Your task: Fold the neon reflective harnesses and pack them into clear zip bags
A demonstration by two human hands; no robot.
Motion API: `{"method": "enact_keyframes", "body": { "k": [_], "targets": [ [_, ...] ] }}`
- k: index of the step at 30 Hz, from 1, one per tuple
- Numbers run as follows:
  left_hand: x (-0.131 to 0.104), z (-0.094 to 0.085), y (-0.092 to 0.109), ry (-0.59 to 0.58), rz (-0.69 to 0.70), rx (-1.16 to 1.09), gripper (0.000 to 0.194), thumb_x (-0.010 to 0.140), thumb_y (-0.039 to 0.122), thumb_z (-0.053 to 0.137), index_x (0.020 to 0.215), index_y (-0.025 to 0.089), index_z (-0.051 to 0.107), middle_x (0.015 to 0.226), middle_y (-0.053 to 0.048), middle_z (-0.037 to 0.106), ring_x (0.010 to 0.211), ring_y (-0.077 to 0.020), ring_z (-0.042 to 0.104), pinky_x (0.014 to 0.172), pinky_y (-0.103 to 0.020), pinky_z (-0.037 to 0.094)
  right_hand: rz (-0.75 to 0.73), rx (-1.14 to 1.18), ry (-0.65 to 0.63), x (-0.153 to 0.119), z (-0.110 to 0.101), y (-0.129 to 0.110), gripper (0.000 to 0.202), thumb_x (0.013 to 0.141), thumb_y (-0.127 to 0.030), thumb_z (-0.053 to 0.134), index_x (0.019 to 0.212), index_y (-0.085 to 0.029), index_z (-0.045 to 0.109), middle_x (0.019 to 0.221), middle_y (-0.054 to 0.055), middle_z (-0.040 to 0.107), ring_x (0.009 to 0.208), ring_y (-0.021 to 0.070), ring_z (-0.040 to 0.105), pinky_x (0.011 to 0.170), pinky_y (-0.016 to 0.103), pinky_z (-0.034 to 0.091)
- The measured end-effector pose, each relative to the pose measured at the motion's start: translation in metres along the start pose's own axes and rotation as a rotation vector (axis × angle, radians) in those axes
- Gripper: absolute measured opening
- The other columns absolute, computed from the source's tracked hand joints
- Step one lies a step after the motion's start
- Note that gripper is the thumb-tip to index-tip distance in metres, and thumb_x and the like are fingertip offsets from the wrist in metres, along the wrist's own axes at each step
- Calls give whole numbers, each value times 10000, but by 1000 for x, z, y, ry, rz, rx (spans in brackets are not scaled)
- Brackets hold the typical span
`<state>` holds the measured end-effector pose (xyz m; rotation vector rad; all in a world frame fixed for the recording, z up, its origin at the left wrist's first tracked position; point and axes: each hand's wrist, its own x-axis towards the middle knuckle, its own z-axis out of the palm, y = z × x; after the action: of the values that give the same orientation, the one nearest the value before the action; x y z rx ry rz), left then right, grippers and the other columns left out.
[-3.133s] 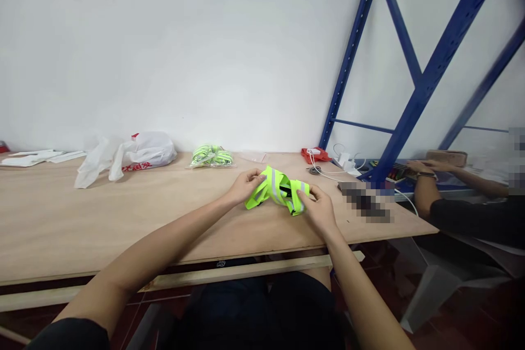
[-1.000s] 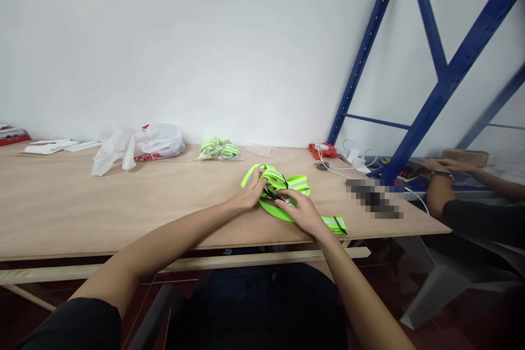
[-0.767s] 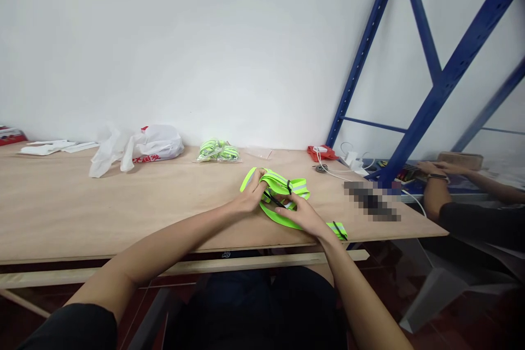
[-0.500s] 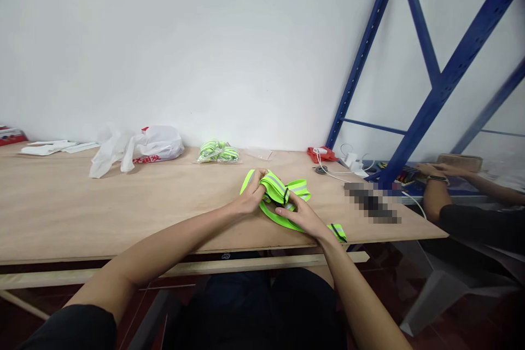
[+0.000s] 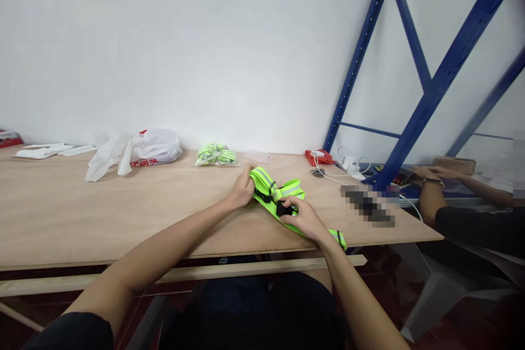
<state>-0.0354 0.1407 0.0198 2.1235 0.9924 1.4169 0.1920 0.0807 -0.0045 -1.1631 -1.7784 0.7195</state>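
A neon-yellow strap (image 5: 290, 190) with a grey stripe lies looped over the table, and one end rests beside my right forearm. My left hand (image 5: 243, 188) pinches the strap's folded left part, slightly raised. Between the thumb and fingers of my right hand (image 5: 302, 217) is a black buckle (image 5: 283, 208) on the strap. Black sliders show on the strap between both hands. Behind them, near the wall, clear bags hold more coiled neon straps (image 5: 217, 154).
White plastic bags (image 5: 158, 146) and white sheets (image 5: 45, 150) lie at the back left of the wooden table (image 5: 102, 219). A red item (image 5: 320, 157), cables and a blurred dark object (image 5: 368, 206) are right. Beyond the blue rack (image 5: 426, 87) a person's hands (image 5: 429, 173) show.
My left hand has shifted slightly left with the folded strap. My right hand has closed on the black buckle, which now shows more clearly. The view has moved slightly.
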Motion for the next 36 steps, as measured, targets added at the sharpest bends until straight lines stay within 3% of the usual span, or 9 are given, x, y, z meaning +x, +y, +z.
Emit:
{"method": "enact_keyframes", "body": {
  "k": [4, 10, 15, 19, 24, 26, 30, 33, 36],
  "targets": [
    [16, -34, -16, 118, -106, 83, 250, 969, 299, 242, 1074, 193, 442, 995, -70, 618, 952, -219, 567, 878, -338, 461, 3, -5, 125, 1, -26, 14, 287, 655, -372, 746, 833, -228, 573, 1098, 77, 701, 1076, 304, 626, 966, 435, 448],
    [19, -53, -39, -48, -230, 273, 255, 916, 376, 401, 805, 206, 555, 843, -76, 670, 897, -277, 618, 872, -403, 474, 9, -274, 272, 2, -58, 32, 294, 739, -447, 667, 920, -219, 628, 1025, 75, 687, 997, 306, 632, 888, 445, 495],
    [16, -50, -49, -87, -249, 434, 112, 776, 296, 577, 821, 198, 608, 1225, -166, 619, 1284, -390, 449, 1087, -542, 327, 46, -345, 96, -4, -69, 38, 362, 776, -495, 695, 1012, -221, 684, 1134, 113, 699, 1085, 346, 638, 960, 477, 499],
    [12, -49, -52, -214, -258, 398, 245, 811, 318, 542, 995, 192, 642, 1236, -142, 636, 1229, -357, 524, 1062, -526, 386, 75, -310, -60, -10, -75, 47, 771, 640, -497, 843, 1316, -208, 610, 1469, 154, 520, 1353, 390, 482, 1108, 538, 414],
    [1, -31, -36, -402, -179, 232, 414, 910, 367, 457, 1277, 208, 564, 1277, -85, 657, 1151, -257, 614, 1038, -407, 454, -1, -214, -176, -8, -46, 42, 1042, 584, -432, 882, 1497, -208, 432, 1590, 154, 360, 1464, 357, 340, 1192, 531, 304],
    [-6, -16, -25, -469, -137, 142, 535, 899, 422, 534, 1391, 218, 483, 1335, -85, 629, 1169, -245, 620, 1020, -379, 476, -43, -132, -205, -6, -24, 31, 991, 655, -392, 838, 1522, -221, 389, 1566, 137, 411, 1434, 325, 401, 1187, 515, 316],
    [-19, 9, -6, -616, -37, -67, 1070, 657, 439, 849, 1546, 220, 295, 1407, -135, 564, 1219, -297, 600, 1024, -396, 478, -97, -17, -125, -1, 7, 13, 789, 718, -315, 741, 1461, -240, 487, 1503, 118, 509, 1373, 335, 480, 1155, 545, 352],
    [-23, 15, 2, -611, 13, -58, 1135, 592, 405, 896, 1548, 226, 310, 1469, -156, 495, 1297, -338, 533, 1078, -435, 430, -93, 142, -121, 0, 17, 8, 705, 745, -321, 711, 1422, -231, 535, 1426, 107, 591, 1297, 329, 561, 1101, 525, 435],
    [-24, 18, 5, -519, 67, -2, 1021, 620, 386, 871, 1503, 215, 385, 1455, -163, 491, 1287, -344, 521, 1080, -454, 422, -98, 235, -44, 0, 24, 9, 623, 738, -355, 729, 1337, -230, 610, 1365, 107, 638, 1246, 334, 601, 1059, 514, 487]
  ]
}}
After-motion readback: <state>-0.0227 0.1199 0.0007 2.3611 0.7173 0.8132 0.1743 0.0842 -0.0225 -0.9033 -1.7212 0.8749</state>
